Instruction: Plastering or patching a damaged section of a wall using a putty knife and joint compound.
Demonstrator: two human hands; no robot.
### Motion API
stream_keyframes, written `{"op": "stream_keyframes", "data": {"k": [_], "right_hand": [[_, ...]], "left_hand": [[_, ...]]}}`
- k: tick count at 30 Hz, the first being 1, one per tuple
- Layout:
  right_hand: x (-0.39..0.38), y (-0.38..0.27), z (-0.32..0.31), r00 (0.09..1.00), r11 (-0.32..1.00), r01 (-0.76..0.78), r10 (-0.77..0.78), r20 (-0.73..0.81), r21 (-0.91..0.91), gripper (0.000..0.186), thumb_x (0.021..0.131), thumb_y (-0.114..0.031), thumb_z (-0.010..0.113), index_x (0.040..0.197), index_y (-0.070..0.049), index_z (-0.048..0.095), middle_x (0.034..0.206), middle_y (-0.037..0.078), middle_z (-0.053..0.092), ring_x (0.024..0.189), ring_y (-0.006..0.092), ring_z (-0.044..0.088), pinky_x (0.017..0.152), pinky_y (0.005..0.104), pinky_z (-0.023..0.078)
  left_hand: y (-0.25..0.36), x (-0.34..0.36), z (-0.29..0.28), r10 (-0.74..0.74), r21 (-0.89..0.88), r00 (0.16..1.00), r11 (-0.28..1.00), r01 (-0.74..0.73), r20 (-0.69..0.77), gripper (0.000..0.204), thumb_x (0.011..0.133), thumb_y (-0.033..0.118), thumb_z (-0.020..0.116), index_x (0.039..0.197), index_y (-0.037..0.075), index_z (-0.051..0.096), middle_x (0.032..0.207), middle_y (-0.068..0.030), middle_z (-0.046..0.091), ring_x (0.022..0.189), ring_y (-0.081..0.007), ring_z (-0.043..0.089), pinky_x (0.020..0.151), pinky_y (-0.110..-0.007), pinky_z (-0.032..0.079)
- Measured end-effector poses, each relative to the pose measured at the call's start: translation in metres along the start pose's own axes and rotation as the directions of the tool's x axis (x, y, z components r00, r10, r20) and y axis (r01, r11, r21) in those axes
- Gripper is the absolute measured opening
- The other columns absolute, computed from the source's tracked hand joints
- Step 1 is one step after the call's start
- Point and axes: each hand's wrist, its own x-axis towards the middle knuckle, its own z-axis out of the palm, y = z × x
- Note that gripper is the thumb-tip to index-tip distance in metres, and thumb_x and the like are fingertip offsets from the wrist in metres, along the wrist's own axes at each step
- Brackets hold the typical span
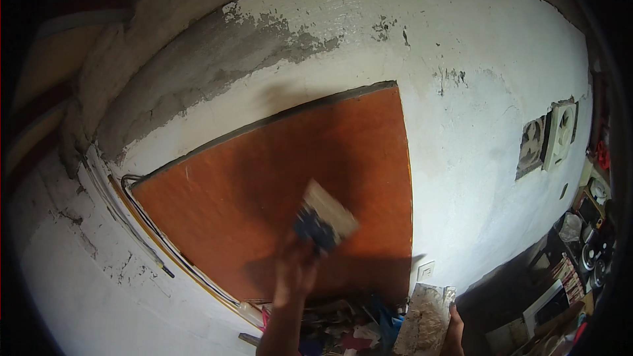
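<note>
My left hand (297, 270) is raised in front of an orange panel (369, 158) set in the white wall (475, 132), closed on a wide scraper (330, 217) with a pale blade and dark blue grip, slightly blurred. At the lower right my right hand (453, 326) grips the side of a flat board (422, 323) smeared with pale, rough material. A shadow falls on the panel behind the scraper.
Cables and pipes (132, 217) run along the left corner. A switch (425, 270) sits beside the panel, vent blocks (554, 132) higher up. Piled clutter (356, 329) lies below the panel, with more household items (590, 257) along the right.
</note>
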Motion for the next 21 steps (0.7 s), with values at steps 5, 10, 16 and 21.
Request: {"op": "stream_keyframes", "data": {"k": [5,10,16,21], "right_hand": [[0.004,-0.003,-0.002,0.997,0.99,-0.068,0.062,0.051,0.12,0.059,0.096,-0.043,0.051,0.134,0.002,0.048,0.124,0.016,0.059,0.108,0.0301,0.06,0.093,0.043,0.05],[0.008,-0.009,-0.01,0.99,0.964,-0.125,0.104,0.099,0.236,0.058,0.096,-0.043,0.051,0.134,0.002,0.048,0.124,0.016,0.059,0.108,0.0299,0.06,0.093,0.0429,0.049],[0.009,-0.023,-0.023,0.969,0.91,-0.221,0.163,0.187,0.352,0.058,0.096,-0.043,0.051,0.134,0.002,0.048,0.124,0.016,0.059,0.109,0.0297,0.06,0.094,0.0428,0.049],[0.015,-0.028,-0.042,0.941,0.841,-0.316,0.217,0.261,0.44,0.058,0.096,-0.042,0.05,0.134,0.002,0.048,0.125,0.016,0.059,0.109,0.0294,0.059,0.094,0.0427,0.049]], "left_hand": [[0.098,0.114,0.09,0.831,0.626,0.497,0.254,-0.737,0.248,0.016,0.087,0.007,0.069,0.101,0.001,0.063,0.084,0.0004,0.061,0.076,-0.0098,0.059,0.066,-0.024,0.048],[0.157,0.184,0.169,0.762,0.723,0.156,-0.498,-0.479,0.629,0.026,0.084,0.005,0.063,0.109,0.005,0.068,0.09,-0.0054,0.069,0.073,-0.0171,0.06,0.067,-0.027,0.049],[0.169,0.227,0.188,0.255,0.275,0.124,-0.941,-0.195,0.959,0.046,0.072,0.006,0.063,0.117,0.014,0.066,0.105,-0.001,0.068,0.089,-0.0206,0.06,0.073,-0.035,0.053],[0.158,0.241,0.174,0.042,0.062,0.143,-0.988,-0.139,0.989,0.047,0.069,0.008,0.065,0.116,0.014,0.067,0.108,0.0012,0.067,0.088,-0.0173,0.059,0.071,-0.033,0.052]]}}
